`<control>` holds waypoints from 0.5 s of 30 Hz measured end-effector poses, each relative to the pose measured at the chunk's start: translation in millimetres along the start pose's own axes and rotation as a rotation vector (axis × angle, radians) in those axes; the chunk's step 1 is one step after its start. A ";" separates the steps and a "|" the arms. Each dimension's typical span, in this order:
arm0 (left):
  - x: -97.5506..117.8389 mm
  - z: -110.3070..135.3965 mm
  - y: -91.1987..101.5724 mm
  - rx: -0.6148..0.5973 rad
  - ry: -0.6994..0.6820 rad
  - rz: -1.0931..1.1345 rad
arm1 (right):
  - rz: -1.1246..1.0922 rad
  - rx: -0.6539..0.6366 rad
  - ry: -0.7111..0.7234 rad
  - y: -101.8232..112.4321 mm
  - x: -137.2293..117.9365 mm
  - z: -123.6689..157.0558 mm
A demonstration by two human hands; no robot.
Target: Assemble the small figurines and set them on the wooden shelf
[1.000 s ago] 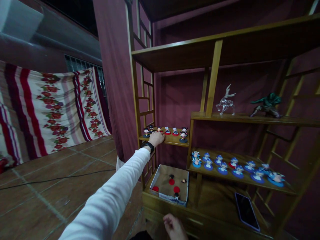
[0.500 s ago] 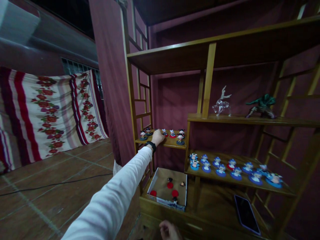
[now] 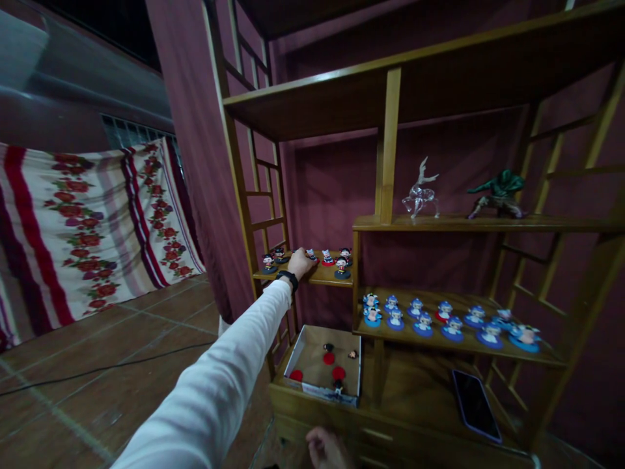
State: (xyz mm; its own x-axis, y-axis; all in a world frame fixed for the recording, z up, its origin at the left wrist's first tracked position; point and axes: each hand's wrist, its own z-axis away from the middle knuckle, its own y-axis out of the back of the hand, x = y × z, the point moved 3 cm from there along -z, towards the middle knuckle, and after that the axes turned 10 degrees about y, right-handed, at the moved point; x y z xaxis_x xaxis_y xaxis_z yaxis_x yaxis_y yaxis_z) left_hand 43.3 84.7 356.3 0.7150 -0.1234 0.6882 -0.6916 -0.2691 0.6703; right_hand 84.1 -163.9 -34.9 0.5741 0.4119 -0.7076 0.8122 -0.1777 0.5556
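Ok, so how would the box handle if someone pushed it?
Probably light for its size: the box's thin walls look like cardboard. It seems likelier to slide than tip, being low and broad. The red discs inside look loose, so they might shift.

Wooden shelving unit (image 3: pixel 389 146) around grip (image 3: pixel 301 262); maroon backdrop (image 3: pixel 332 182) behind. Left of grip: maroon drape (image 3: pixel 180 163); farther left, striped floral cloth (image 3: pixel 88 225), barred window (image 3: pixel 127 132) above. Tiled floor (image 3: pixel 151 335) lower left. Light dim.
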 end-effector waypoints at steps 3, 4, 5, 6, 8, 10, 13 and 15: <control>-1.6 -0.9 0.0 0.027 -0.006 -0.059 | 0.011 -0.017 0.001 2.0 -1.5 -0.2; -2.3 -1.6 -0.1 0.035 -0.011 -0.075 | 0.017 -0.020 0.000 2.7 -2.1 -0.2; -2.9 -2.4 -0.4 0.040 -0.017 -0.088 | 0.022 -0.022 -0.002 3.3 -2.7 -0.1; -3.4 -3.4 -0.8 0.044 -0.024 -0.098 | 0.027 -0.023 -0.007 3.8 -3.2 0.1; -4.5 -5.6 -1.7 0.052 -0.033 -0.112 | 0.030 -0.033 -0.021 4.1 -3.7 0.6; -5.5 -7.5 -2.7 0.054 -0.039 -0.114 | 0.028 -0.052 -0.035 4.0 -3.9 1.3; -6.6 -8.6 -4.1 0.050 -0.059 -0.101 | 0.043 -0.070 -0.040 4.5 -4.7 2.4; -6.7 -8.0 -4.5 0.055 -0.077 -0.097 | 0.070 -0.072 -0.034 5.2 -5.5 3.1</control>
State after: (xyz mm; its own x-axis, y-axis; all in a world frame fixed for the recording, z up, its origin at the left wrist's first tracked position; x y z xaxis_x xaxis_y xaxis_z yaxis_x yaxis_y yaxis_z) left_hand 40.8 94.3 350.9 0.7856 -0.1669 0.5958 -0.6134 -0.3354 0.7150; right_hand 85.5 -169.9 -29.4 0.6332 0.3701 -0.6798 0.7613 -0.1396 0.6331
